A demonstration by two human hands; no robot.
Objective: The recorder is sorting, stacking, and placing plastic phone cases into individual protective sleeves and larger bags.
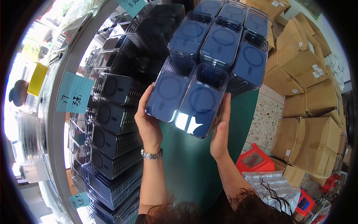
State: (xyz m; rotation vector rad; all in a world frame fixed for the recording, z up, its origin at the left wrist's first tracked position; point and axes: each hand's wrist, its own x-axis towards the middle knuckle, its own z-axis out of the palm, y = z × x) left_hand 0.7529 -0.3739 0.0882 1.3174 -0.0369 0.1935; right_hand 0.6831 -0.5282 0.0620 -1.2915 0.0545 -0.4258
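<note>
Two stacks of dark blue, clear-edged phone cases stand side by side, the left stack (166, 91) and the right stack (200, 102). A ring and a short bar mark each top case. My left hand (148, 123) presses against the outer side of the left stack, with a metal watch on its wrist. Along the outer side of the right stack lies my right hand (220, 128). Together they grip the pair from both sides; the lower fingers are hidden. Just beyond, more blue phone case stacks (220, 39) stand in rows on the green table (177, 164).
To the left, a rack edge (56, 115) carries a blue handwritten note (75, 93). Stacks of darker phone cases (110, 117) line the table's left side. Brown cardboard boxes (302, 142) pile up at right. A red stool (257, 160) stands on the speckled floor near my right arm.
</note>
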